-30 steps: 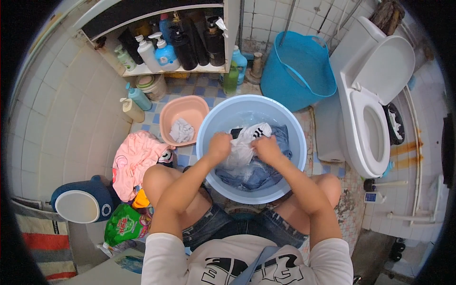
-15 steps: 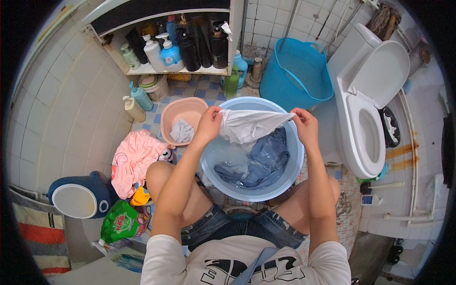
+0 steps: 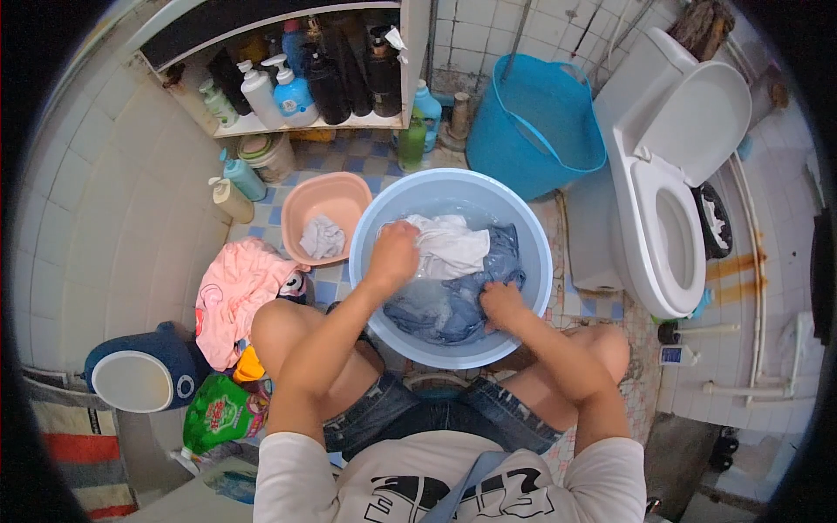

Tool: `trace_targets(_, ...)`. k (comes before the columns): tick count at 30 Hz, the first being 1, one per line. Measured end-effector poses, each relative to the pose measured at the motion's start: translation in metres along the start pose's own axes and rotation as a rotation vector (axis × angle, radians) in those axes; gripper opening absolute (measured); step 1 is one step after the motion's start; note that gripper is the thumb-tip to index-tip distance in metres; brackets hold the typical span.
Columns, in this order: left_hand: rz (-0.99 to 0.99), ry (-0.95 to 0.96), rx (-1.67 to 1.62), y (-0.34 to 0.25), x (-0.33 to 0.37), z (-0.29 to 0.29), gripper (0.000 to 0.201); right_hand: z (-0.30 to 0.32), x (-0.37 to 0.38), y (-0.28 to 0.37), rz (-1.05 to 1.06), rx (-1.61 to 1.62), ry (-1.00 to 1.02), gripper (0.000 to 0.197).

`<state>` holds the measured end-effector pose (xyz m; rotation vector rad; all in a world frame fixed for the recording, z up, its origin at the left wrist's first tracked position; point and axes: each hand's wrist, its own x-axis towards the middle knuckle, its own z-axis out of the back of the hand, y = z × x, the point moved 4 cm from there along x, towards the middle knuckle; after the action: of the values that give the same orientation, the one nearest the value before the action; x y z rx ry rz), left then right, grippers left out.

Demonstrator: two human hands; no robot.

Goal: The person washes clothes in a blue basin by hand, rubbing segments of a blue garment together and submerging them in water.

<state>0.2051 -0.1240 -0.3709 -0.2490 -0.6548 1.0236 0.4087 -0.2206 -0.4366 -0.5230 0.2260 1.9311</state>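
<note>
A large light-blue basin of water stands between my knees. In it, a white cloth lies spread over a wet blue garment, which is partly under water. My left hand pinches the left edge of the white cloth, low over the water. My right hand is down at the right side of the basin, its fingers curled into the blue garment; their tips are hidden. It is apart from the white cloth.
A pink basin holding a small pale cloth stands left of the blue one. Pink clothing is heaped beside my left knee. Behind are a tall blue tub and a shelf of bottles; a toilet stands right.
The white cloth, stretched between both hands above the basin, is now lowered into it. My right hand has let it go and moved down onto the blue garment.
</note>
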Motion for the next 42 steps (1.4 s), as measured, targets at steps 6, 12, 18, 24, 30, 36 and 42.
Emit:
trace_targets(6, -0.151, 0.570, -0.194, -0.033, -0.024, -0.036, 0.035, -0.001, 0.016, -0.016, 0.039, 0.445, -0.105, 0.020)
trace_targets(12, 0.087, 0.560, -0.504, -0.043, -0.024, -0.045, 0.034, 0.067, 0.008, -0.056, -0.031, 1.332, -0.340, 0.012)
trace_targets(18, 0.307, 0.430, -0.839, -0.034, 0.005, 0.002, 0.023, 0.118, -0.025, -0.070, -0.014, 2.127, -0.572, 0.005)
trace_targets(24, 0.173, 0.328, -0.269, -0.006, -0.006, -0.014, 0.019, 0.068, 0.010, -0.062, -0.011, 1.392, -0.460, 0.007)
trace_targets(30, 0.140, 0.622, 0.001, -0.004, -0.021, -0.022, 0.029, 0.039, 0.017, -0.079, -0.234, 0.701, -0.268, 0.011)
trace_targets(36, -0.161, 0.559, -0.091, -0.034, -0.025, -0.049, 0.045, 0.027, 0.028, -0.091, -0.360, 0.050, -0.746, 0.015)
trace_targets(42, -0.281, 0.708, 0.091, -0.033, -0.048, -0.067, 0.051, 0.023, 0.041, -0.088, -0.466, -0.013, -0.284, 0.018)
